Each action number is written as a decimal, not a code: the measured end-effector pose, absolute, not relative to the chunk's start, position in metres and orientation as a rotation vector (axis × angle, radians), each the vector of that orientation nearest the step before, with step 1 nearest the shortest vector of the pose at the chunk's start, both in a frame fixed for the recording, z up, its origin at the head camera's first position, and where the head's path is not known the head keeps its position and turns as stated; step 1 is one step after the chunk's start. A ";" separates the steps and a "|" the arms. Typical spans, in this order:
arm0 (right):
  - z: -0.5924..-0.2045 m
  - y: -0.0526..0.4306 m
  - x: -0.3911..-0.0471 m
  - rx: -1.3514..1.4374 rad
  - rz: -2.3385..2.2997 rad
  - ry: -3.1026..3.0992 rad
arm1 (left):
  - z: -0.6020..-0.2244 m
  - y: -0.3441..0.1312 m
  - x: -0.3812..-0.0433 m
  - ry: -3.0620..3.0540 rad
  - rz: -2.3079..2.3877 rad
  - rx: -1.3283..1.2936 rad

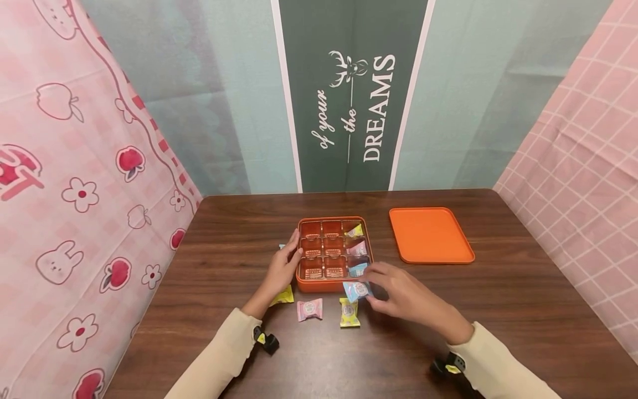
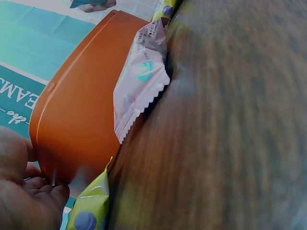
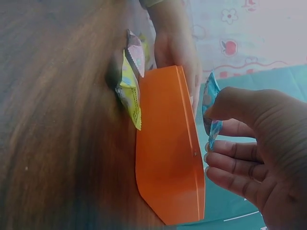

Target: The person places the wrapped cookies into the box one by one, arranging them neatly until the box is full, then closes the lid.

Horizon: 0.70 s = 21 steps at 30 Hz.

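Note:
An orange box (image 1: 326,286) with a clear divided insert stands mid-table. Its right column holds a yellow wrapped candy (image 1: 355,231) at the back, a pink one (image 1: 356,249) in the middle and a blue one (image 1: 358,270) in front. My left hand (image 1: 279,272) holds the box's left side, thumb near the rim and fingers against the wall. Between thumb and fingers, my right hand (image 1: 406,291) pinches another blue wrapped candy (image 3: 211,103), raised beside the box's front right corner. The left and middle columns of the insert hold nothing.
In front of the box lie a pink candy (image 1: 310,309) and a yellow candy (image 1: 350,313). Another yellow candy (image 1: 283,296) lies by my left wrist, and a bit of blue wrapper (image 1: 282,246) shows behind that hand. A flat orange lid (image 1: 431,235) lies to the right.

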State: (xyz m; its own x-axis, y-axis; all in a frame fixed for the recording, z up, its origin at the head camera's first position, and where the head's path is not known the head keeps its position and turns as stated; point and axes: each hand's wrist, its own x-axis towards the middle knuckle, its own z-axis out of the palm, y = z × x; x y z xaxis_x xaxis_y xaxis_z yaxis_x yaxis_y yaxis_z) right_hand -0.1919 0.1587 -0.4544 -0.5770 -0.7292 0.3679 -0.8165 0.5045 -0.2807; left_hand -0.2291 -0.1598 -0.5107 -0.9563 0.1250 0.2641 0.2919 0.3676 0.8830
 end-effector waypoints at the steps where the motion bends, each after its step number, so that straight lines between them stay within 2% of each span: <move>1: -0.454 0.158 -0.192 1.322 0.644 -2.549 | -0.511 -0.160 -0.229 -2.468 -1.643 -0.379; 21: -0.452 0.151 -0.205 1.271 0.674 -2.563 | -0.510 -0.158 -0.230 -2.465 -1.618 -0.374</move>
